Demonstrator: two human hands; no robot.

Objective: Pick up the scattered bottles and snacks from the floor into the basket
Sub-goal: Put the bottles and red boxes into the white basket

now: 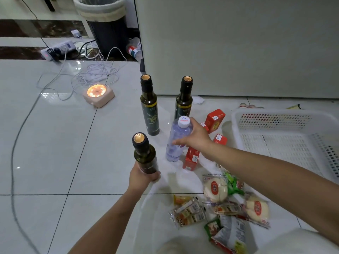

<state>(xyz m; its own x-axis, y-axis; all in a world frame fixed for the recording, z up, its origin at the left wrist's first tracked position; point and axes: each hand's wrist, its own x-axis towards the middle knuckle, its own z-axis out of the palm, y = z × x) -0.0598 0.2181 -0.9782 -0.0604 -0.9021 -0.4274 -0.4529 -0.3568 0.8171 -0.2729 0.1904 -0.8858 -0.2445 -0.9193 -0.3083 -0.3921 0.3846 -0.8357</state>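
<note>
The left hand (144, 177) is closed around the lower body of a dark bottle (145, 154) and holds it upright, probably so that it can be carried without tipping. The right hand (195, 135) reaches forward and wraps the upper part of a clear water bottle (178, 132), just under its white cap, with the thumb lying across the front. I cannot tell if this bottle has left the floor (55, 143) yet. Taking one bottle in each hand looks like a way to save a trip. The white basket (235, 129) stands to the right of the right hand, near it, with nothing in it. A second dark bottle (149, 114) and a third dark bottle (184, 105) stand beyond the hands, while red boxes (214, 120) and snack packets (215, 189) lie under and beside the right arm.
</note>
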